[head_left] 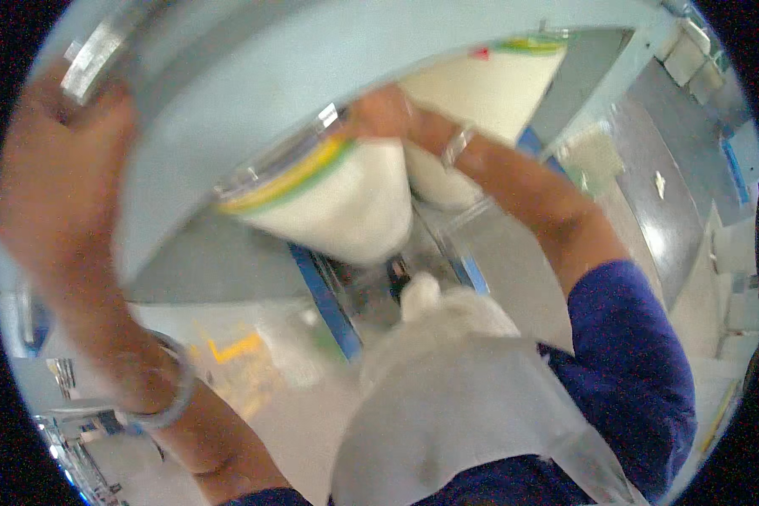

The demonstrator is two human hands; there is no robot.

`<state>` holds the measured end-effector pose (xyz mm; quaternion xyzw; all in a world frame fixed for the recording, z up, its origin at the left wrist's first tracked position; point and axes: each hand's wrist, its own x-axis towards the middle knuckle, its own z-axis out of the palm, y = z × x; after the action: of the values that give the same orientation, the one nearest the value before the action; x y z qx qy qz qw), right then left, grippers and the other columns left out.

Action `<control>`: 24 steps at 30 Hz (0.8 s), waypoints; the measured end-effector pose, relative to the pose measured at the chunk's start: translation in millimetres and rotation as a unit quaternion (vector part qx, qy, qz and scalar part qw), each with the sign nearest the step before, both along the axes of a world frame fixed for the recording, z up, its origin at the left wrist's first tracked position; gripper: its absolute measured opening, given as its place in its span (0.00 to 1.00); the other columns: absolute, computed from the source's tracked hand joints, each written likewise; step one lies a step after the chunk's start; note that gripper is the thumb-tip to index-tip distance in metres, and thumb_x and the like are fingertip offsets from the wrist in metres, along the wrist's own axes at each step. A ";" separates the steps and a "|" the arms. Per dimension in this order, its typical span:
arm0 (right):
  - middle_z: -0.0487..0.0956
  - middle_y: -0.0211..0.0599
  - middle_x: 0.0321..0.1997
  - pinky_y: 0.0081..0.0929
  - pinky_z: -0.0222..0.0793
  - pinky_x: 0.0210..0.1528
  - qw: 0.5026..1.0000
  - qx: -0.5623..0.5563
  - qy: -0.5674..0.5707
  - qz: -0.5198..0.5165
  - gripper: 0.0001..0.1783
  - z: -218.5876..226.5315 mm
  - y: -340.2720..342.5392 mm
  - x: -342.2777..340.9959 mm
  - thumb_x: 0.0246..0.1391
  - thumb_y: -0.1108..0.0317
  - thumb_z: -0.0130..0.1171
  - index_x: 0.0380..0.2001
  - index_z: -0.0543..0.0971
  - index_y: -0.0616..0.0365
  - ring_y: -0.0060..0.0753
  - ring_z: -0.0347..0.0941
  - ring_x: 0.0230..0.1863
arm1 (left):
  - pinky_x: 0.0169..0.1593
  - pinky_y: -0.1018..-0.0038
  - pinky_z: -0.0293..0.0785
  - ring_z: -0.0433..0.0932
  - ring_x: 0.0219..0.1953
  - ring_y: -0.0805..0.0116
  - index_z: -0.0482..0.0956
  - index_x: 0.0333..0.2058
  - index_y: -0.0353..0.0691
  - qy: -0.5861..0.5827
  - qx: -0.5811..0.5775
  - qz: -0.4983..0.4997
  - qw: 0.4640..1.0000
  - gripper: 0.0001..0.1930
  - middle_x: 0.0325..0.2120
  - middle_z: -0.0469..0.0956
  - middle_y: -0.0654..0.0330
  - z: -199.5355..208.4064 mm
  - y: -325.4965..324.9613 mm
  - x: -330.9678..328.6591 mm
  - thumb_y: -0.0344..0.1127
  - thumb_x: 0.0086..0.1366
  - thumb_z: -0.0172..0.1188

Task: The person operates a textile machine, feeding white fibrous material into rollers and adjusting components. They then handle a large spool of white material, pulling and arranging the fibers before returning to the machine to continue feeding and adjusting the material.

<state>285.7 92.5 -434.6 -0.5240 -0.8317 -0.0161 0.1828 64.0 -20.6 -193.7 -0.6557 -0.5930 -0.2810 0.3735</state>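
My left hand [66,173] is raised at the far left, against a pale blue-grey machine panel. Its fingers look curled in beside a shiny metal piece [97,63]; what lies inside them is hidden. My right hand [384,114] reaches up to the panel's lower edge, and motion smears its fingers. Just below and left of it hangs a white tapering piece [337,202], rounded at its lower end, with yellow and green bands along its upper rim. A similar white piece [489,88] with a green-yellow edge shows beyond my right wrist.
The curved blue-grey panel [287,59] spans the top. Blue rails [325,299] run beneath the white pieces. Yellow marks [232,346] lie on the floor at the left. A white apron [447,405] covers my front. Pale boxes [691,59] stand at the far right.
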 end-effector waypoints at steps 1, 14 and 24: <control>0.80 0.45 0.28 0.37 0.72 0.33 0.995 -0.073 -0.052 -0.032 0.31 3.7 -0.7 2.8 0.49 0.37 0.53 0.36 0.80 0.55 0.41 0.77 0.31 | 0.39 0.59 0.72 0.77 0.34 0.54 0.78 0.41 0.44 0.022 -0.078 0.089 0.993 0.19 0.30 0.79 0.55 -1.7 -11.9 -4.2 0.44 0.50 0.61; 0.73 0.38 0.47 0.55 0.43 0.63 0.888 0.420 0.005 -0.188 0.47 245.1 -161.5 94.5 0.32 0.34 0.63 0.53 0.69 0.53 0.40 0.67 0.51 | 0.26 0.58 0.66 0.73 0.22 0.50 0.72 0.18 0.43 -0.024 -0.038 -0.106 0.993 0.06 0.17 0.73 0.55 1.1 -17.6 3.0 0.35 0.40 0.59; 0.80 0.45 0.28 0.46 0.71 0.38 0.924 0.230 -0.080 -0.296 0.19 248.6 -125.9 139.7 0.52 0.64 0.49 0.49 0.65 0.49 0.49 0.78 0.31 | 0.27 0.61 0.69 0.75 0.23 0.50 0.77 0.20 0.42 -0.021 -0.026 -0.092 0.995 0.05 0.18 0.76 0.53 6.8 -28.0 8.2 0.34 0.40 0.59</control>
<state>425.4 -33.4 -186.0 -0.6872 -0.6238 -0.3018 0.2181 72.3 -48.6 -186.9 -0.7107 -0.5449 -0.3130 0.3162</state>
